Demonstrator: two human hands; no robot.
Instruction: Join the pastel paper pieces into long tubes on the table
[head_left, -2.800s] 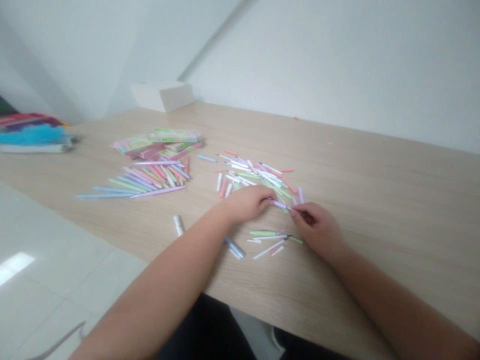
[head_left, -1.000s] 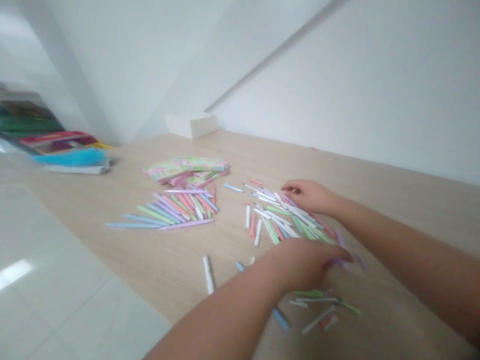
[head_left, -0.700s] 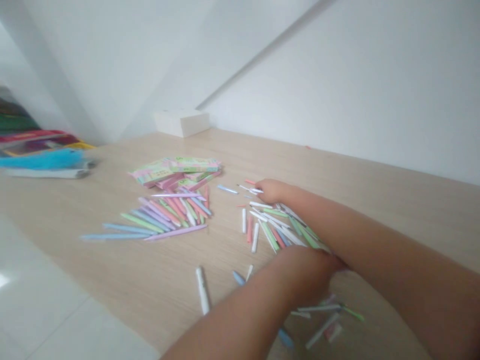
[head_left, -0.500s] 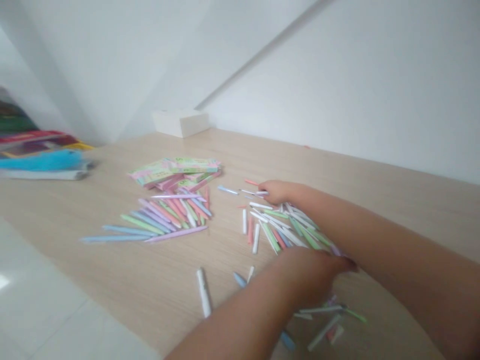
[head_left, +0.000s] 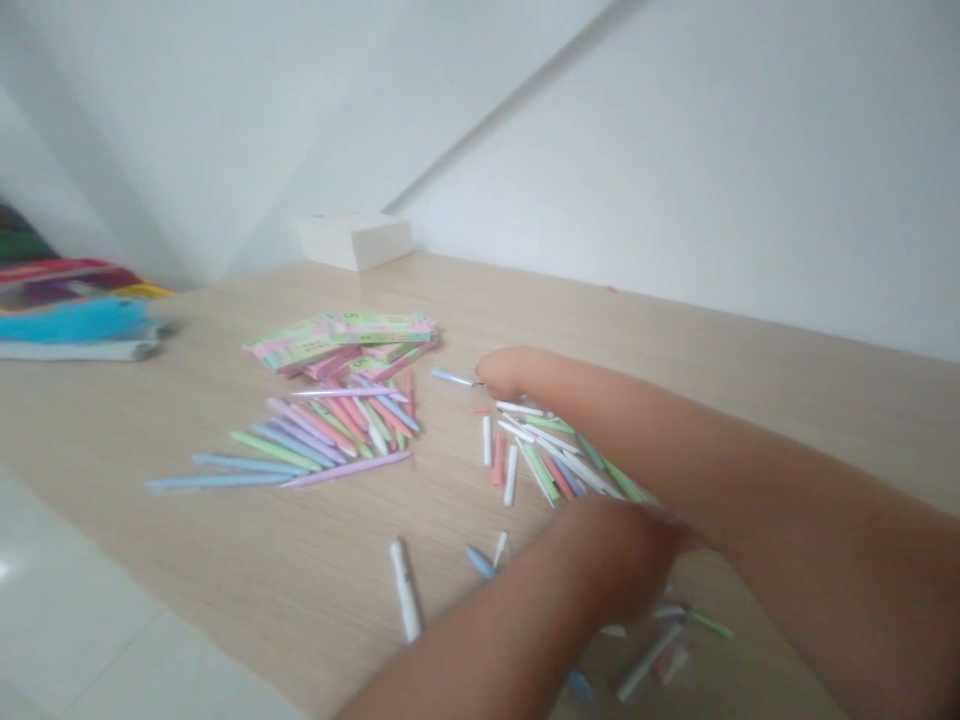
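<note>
On the table (head_left: pixel 225 540), a thin blue pen (head_left: pixel 452 377) lies just beside the right hand (head_left: pixel 506 372), which is curled; any grip cannot be confirmed. Loose pastel pens (head_left: pixel 559 465) lie between the hands, the left hand (head_left: pixel 622 555) at their near edge, its closure likewise undetermined.

We find the scene bright and evenly lit by soft, diffuse light of unplaced source, with glare on the floor tiles (head_left: pixel 34 625) at left and faint shadows on the wood-grain desk (head_left: pixel 225 540). The white wall (head_left: pixel 675 180) looks washed out; the right hand (head_left: pixel 510 372) is blurred, and the edges are stretched.
</note>
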